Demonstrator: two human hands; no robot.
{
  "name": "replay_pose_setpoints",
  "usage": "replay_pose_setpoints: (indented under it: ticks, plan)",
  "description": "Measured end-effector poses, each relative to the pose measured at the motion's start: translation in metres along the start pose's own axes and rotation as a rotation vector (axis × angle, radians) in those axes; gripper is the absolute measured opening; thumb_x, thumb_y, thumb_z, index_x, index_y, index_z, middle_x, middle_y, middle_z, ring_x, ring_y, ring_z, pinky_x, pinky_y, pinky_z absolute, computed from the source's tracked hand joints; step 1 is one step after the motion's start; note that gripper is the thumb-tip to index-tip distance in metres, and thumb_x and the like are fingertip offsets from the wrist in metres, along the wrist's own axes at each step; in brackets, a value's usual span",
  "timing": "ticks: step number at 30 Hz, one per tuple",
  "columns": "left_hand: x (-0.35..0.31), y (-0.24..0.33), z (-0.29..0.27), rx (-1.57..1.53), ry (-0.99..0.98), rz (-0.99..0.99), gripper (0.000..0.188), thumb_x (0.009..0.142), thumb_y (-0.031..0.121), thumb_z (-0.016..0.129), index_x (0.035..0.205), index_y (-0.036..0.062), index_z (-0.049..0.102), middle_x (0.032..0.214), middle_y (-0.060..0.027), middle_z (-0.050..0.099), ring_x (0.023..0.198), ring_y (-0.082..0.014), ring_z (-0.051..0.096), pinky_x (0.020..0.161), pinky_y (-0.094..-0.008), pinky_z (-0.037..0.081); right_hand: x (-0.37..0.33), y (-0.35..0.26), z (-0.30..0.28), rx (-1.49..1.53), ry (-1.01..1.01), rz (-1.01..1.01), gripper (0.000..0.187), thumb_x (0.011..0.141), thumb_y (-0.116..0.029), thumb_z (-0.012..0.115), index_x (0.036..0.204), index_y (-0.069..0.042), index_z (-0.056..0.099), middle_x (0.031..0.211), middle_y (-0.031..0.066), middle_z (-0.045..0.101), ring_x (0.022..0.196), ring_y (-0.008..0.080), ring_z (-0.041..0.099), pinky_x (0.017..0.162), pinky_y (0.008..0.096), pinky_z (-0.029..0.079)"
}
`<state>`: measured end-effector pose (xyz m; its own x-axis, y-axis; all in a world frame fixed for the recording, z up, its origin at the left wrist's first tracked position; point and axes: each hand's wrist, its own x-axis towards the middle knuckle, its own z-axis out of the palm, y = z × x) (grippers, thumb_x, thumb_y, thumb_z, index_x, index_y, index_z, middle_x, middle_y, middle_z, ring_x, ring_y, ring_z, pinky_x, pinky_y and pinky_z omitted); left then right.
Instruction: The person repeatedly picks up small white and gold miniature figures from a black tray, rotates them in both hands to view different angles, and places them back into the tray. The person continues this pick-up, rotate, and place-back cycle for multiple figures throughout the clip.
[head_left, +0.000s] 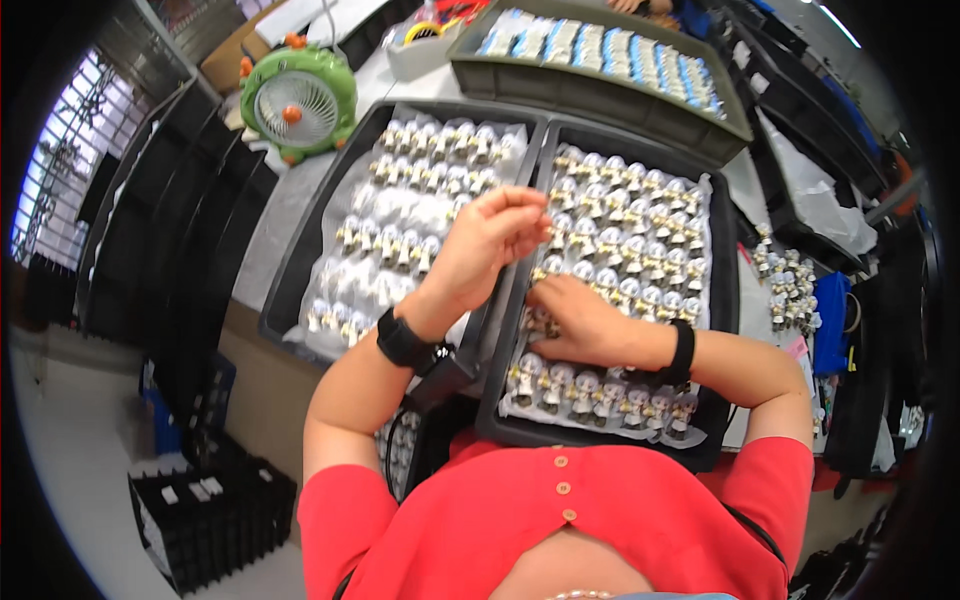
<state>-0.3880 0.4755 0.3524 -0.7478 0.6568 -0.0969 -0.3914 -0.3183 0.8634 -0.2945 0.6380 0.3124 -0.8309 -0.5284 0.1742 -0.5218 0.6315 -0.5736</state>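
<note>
Two black trays stand side by side, each with rows of small white-and-gold figurines on crinkled clear plastic lining. My left hand hovers over the edge where the trays meet, its fingers curled and pressed together; anything inside them is too small to make out. Down at the left side of the right tray, my right hand has thumb and fingers closed around a figurine, partly hidden by them. A front row of figurines stands just below that hand. In the left tray, bare lining shows between some rows.
Behind the trays sits a deep olive bin of packed white-and-blue pieces. A green fan is at the back left, near a tape roll. More figurines cluster at right beside a blue container. A black crate is on the floor.
</note>
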Motion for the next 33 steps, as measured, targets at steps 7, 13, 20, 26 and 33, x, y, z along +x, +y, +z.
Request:
replay_pose_setpoints:
  ticks: [7,13,20,26,33]
  plan:
    - [0.001,-0.004,0.007,0.18,0.062,0.089,0.023,0.089,0.013,0.059,0.111,0.0056,0.056,0.107,-0.005,0.059,0.098,-0.0117,0.056,0.084,-0.0266,0.044,-0.002,-0.006,-0.039,0.272,0.195,0.067,0.066,0.066,-0.011,0.076,0.124,-0.005,0.044,0.107,0.0132,0.058,0.102,0.0262,0.057,0.088,0.0375,0.046]
    - [-0.002,-0.013,0.012,-0.004,-0.035,-0.137,0.038,0.094,0.026,0.055,0.127,0.0091,0.045,0.113,-0.0019,0.053,0.094,-0.0079,0.053,0.085,-0.0289,0.044,0.006,0.015,-0.061,0.197,0.46,-0.058,0.085,0.067,-0.006,0.076,0.14,-0.009,0.032,0.113,0.0115,0.058,0.104,0.0232,0.058,0.085,0.034,0.047]
    - [0.002,-0.02,0.02,0.201,-0.043,0.079,0.058,0.088,0.006,0.062,0.138,0.0035,0.033,0.126,-0.0134,0.042,0.107,-0.0223,0.059,0.091,-0.0326,0.049,0.011,0.032,-0.054,0.266,0.492,-0.087,0.086,0.069,-0.007,0.076,0.142,-0.01,0.03,0.121,0.0117,0.054,0.109,0.022,0.055,0.089,0.0342,0.046]
    - [0.002,-0.026,0.02,0.063,0.0,0.002,0.051,0.089,0.004,0.057,0.135,0.003,0.034,0.124,-0.0118,0.048,0.105,-0.022,0.06,0.087,-0.0329,0.051,0.007,0.033,-0.053,0.317,0.481,-0.01,0.09,0.069,-0.011,0.079,0.143,-0.011,0.029,0.12,0.0108,0.052,0.109,0.0228,0.053,0.09,0.0348,0.044]
    - [0.002,-0.024,0.023,-0.033,-0.115,-0.048,0.051,0.095,0.02,0.052,0.14,0.0057,0.033,0.126,-0.0087,0.051,0.105,-0.0209,0.06,0.088,-0.0354,0.05,0.008,0.03,-0.049,0.235,0.49,-0.091,0.09,0.064,-0.008,0.079,0.141,-0.008,0.032,0.116,0.0129,0.052,0.106,0.0272,0.054,0.093,0.0373,0.044]
